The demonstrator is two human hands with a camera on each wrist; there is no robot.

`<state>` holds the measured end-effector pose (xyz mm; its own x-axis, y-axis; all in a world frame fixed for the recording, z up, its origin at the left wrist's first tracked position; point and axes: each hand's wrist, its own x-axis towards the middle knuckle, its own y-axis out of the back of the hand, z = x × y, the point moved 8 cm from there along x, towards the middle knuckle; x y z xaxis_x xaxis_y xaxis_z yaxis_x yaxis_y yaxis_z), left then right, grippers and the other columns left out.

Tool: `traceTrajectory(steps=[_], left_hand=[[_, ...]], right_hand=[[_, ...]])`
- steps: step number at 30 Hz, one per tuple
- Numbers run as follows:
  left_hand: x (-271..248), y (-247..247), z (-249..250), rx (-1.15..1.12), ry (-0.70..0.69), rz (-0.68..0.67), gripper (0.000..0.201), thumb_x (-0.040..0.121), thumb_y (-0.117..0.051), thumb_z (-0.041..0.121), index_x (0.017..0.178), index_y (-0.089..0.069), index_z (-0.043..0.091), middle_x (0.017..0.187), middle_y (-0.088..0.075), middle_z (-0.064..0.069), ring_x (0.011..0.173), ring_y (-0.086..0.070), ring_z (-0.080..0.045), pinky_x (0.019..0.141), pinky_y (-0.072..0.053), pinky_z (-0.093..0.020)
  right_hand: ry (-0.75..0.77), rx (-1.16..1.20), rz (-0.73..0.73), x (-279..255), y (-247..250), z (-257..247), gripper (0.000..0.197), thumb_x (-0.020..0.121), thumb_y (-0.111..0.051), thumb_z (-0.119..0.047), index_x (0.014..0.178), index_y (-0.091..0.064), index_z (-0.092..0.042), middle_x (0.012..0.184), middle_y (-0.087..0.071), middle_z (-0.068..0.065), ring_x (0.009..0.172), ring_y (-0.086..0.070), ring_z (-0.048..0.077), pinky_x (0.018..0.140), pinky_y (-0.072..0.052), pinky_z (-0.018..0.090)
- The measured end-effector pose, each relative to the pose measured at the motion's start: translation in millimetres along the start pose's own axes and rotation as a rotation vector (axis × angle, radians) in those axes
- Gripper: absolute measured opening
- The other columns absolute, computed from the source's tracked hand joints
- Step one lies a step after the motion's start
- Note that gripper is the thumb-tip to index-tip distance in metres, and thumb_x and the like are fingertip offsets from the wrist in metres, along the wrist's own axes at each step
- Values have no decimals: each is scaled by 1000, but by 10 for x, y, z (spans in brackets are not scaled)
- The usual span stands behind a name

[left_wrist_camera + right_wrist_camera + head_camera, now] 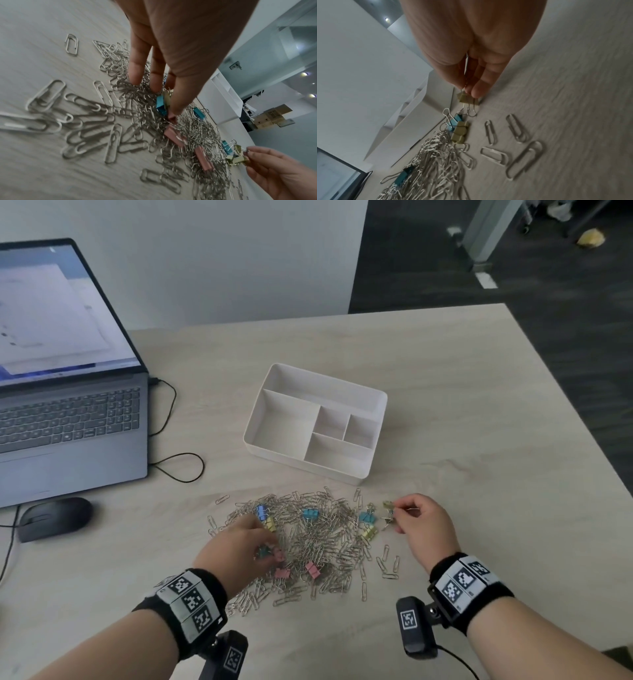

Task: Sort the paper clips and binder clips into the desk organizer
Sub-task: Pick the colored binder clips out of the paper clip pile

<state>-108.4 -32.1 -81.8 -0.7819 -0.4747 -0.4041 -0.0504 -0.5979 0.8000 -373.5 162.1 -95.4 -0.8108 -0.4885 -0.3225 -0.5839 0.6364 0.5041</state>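
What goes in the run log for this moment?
right hand: pinches yellow binder clip | left hand: reaching into clip pile | organizer: empty

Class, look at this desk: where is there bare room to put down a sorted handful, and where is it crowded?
Bare: all five compartments of the desk organizer, the table right of it, and the strip between the wrists. Crowded: the paper clip pile with binder clips, and the laptop side.

- One white plastic desk organizer (356,479) with five compartments, beyond both hands.
- Silver wire paper clips (318,537): a heap between the hands, too many to count.
- Small coloured metal binder clips (310,513): about a dozen showing, in blue, yellow and pink.
- Two hands in view.
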Motion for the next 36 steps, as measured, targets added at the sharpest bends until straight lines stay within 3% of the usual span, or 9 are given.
traceTrajectory(steps=[4, 8, 12, 15, 18, 21, 29, 32, 36], left_hand=[[2, -20, -22, -41, 38, 46, 13, 85, -68, 31, 97, -73, 31, 102, -52, 18, 80, -59, -1, 79, -54, -18], [-46, -37, -29, -50, 22, 62, 12, 84, -70, 31, 95, -73, 30, 102, -53, 17, 78, -59, 0, 71, -44, -7], [-109, -49, -27, -61, 20, 80, 7, 81, -73, 23, 87, -73, 28, 98, -54, 17, 73, -59, 0, 69, -47, -9], [-138, -71, -29, -54, 24, 84, 7, 82, -72, 21, 86, -76, 26, 96, -52, 18, 72, -58, -1, 64, -39, -5], [-160, -72, -28, -40, 20, 90, 6, 84, -71, 23, 84, -76, 26, 95, -51, 20, 71, -57, 0, 63, -38, -3], [-176, -48, -42, -62, 23, 99, 7, 85, -71, 23, 80, -75, 27, 93, -53, 20, 73, -57, 2, 64, -39, -3], [-238, -51, -68, -82, 42, 113, 8, 85, -70, 21, 88, -75, 26, 95, -54, 19, 74, -56, 2, 74, -45, -7], [-256, -56, -83, -88, 65, 113, 10, 85, -69, 19, 88, -75, 26, 95, -56, 18, 77, -56, 0, 73, -41, -6], [-273, -19, -126, -131, 145, 122, 19, 84, -67, 14, 79, -71, 32, 91, -59, 17, 80, -58, 0, 78, -49, -14]], right_hand=[[5, -8, 4, -38, -12, 67, 21, 87, -65, -4, 84, -70, -23, 84, -72, 0, 73, -70, 23, 74, -61, 42], [68, -78, 10, -91, 50, 17, 20, 88, -64, -7, 88, -67, -27, 97, -66, -2, 78, -64, 16, 68, -51, 26], [191, -205, -4, -166, 66, -84, 19, 88, -66, -7, 92, -67, -25, 105, -58, -7, 75, -59, 4, 68, -46, 14], [329, -289, -104, -279, -66, -193, 20, 87, -66, -11, 101, -68, -25, 108, -53, -14, 75, -61, 3, 71, -55, 24], [501, -493, -259, -401, -306, -300, 37, 88, -62, -18, 121, -61, -33, 120, -49, -20, 79, -61, 2, 70, -55, 25], [557, -638, -314, -380, -442, -335, 48, 88, -59, -16, 131, -56, -38, 128, -47, -21, 82, -56, 0, 69, -54, 26], [463, -664, -302, -288, -453, -241, 13, 88, -60, -17, 90, -69, -26, 102, -53, -13, 76, -58, 12, 68, -55, 37], [426, -604, -272, -266, -354, -184, 12, 88, -62, -13, 86, -69, -22, 98, -56, -10, 77, -59, 12, 71, -54, 37], [359, -511, -161, -226, -136, -149, 15, 90, -62, -10, 93, -72, -20, 103, -57, -8, 83, -61, 11, 77, -53, 30]])
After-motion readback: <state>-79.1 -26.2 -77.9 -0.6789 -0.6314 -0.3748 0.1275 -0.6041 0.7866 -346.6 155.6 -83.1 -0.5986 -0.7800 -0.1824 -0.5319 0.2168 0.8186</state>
